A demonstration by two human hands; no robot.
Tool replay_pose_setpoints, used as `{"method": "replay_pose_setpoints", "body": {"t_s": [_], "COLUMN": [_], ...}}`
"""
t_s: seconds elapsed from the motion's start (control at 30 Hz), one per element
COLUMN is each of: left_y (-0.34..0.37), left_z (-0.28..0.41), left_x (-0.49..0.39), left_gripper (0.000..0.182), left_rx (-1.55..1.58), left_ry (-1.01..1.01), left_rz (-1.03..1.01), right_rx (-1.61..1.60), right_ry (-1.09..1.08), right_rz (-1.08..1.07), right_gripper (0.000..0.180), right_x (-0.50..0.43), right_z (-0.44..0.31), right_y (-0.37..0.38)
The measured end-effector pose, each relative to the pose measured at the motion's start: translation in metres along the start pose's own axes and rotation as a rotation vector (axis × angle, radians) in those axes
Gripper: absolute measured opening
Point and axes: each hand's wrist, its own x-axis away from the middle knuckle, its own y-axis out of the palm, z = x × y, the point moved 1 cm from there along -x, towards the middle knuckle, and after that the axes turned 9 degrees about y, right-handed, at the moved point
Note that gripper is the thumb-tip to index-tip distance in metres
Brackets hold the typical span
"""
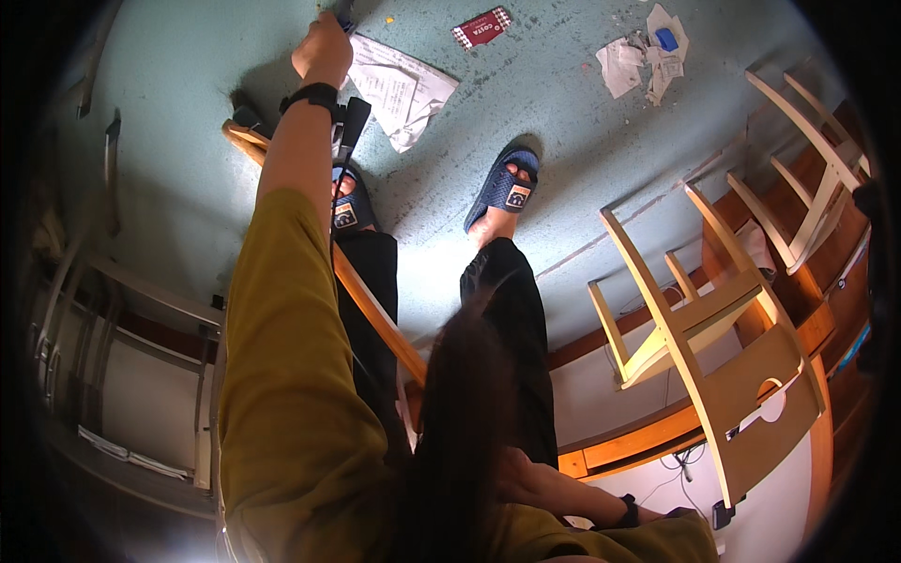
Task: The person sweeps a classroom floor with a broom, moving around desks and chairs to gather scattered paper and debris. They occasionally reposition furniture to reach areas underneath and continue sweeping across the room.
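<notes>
My left hand (pixel 322 49) reaches far forward over the floor, closed around a dark handle (pixel 343 14) that runs out of view at the top edge. Just beside it a crumpled printed sheet of paper (pixel 401 91) lies on the blue-green floor. Further right lie a dark red wrapper (pixel 481 28) and several torn paper scraps (pixel 619 67) with a small blue piece (pixel 665 39). My right hand (pixel 517 475) is bent in near my body, partly hidden behind dark hair; its fingers do not show clearly.
My feet in blue slippers (pixel 517 186) stand apart on the floor. Pale wooden chairs (pixel 732 295) stand at the right before an orange-brown wooden desk (pixel 633 443) with cables. A metal frame (pixel 148 281) is at the left. A wooden bar (pixel 376 310) crosses by my left leg.
</notes>
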Motion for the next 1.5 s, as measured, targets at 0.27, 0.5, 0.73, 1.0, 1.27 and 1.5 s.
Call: {"method": "replay_pose_setpoints", "body": {"t_s": [0.27,0.5,0.73,1.0,1.27,1.5], "left_y": [-0.170,-0.364,-0.461,-0.501,-0.539,-0.529], "left_z": [0.016,0.036,0.044,0.062,0.057,0.074], "left_x": [0.106,0.243,0.371,0.455,0.497,0.514], "left_gripper": [0.032,0.034,0.034,0.035,0.034,0.034], "left_rx": [1.402,1.826,1.535,1.431,1.266,1.193], "left_ry": [-0.135,-0.172,-0.198,-0.138,-0.201,-0.223], "left_rz": [-0.269,-0.327,-0.296,-0.296,-0.162,-0.194], "right_rx": [-0.761,-0.688,-0.760,-0.507,-0.366,-0.630], "right_ry": [-0.161,-0.332,-0.386,-0.486,-0.661,-0.532], "right_rz": [-0.100,0.153,0.454,0.402,0.035,-0.187], "right_gripper": [0.045,0.034,0.025,0.015,0.016,0.012], "right_x": [0.033,0.081,0.153,0.180,0.089,0.065], "right_z": [-0.029,-0.006,0.022,-0.002,-0.134,-0.166], "right_y": [0.029,0.005,-0.019,0.039,0.065,-0.014]}}
